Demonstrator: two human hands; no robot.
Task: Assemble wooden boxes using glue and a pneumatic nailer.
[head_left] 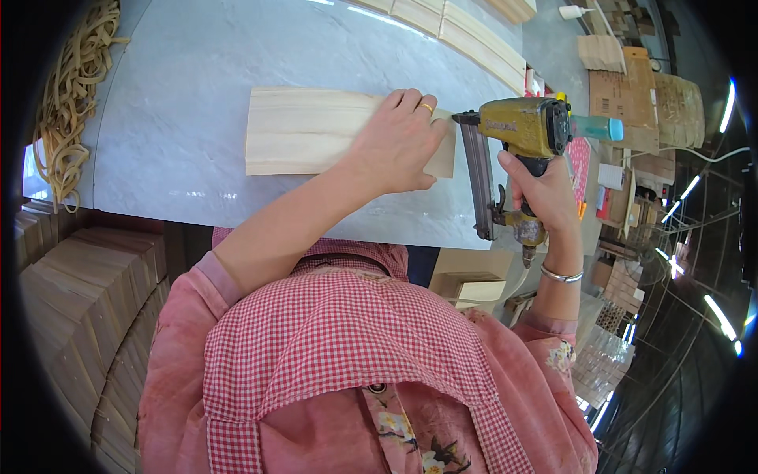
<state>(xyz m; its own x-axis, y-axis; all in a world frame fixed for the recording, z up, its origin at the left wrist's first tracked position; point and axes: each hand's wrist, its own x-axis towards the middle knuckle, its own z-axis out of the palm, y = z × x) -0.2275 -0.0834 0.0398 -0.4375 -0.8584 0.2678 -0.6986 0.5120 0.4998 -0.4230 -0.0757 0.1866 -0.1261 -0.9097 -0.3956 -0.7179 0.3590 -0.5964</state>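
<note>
A pale wooden board [296,130] lies flat on the grey marbled tabletop [185,118]. My left hand [397,144] spans its right part, fingers along the far edge and thumb by the near edge, gripping it. A yellow and black pneumatic nail gun [515,125] is in my right hand [546,196], whose fingers wrap its handle. The gun's nose points left and sits at the board's right end; whether it touches the wood I cannot tell. Its long dark magazine runs down toward the table's near edge. A blue-green air fitting sticks out on the gun's right side.
Rubber bands [67,103] hang in a tangle at the table's left end. Stacked wood pieces [79,292] stand below left. More pale boards [462,35] lie along the far side. Cardboard boxes [624,99] and a white bottle [572,12] are off to the right.
</note>
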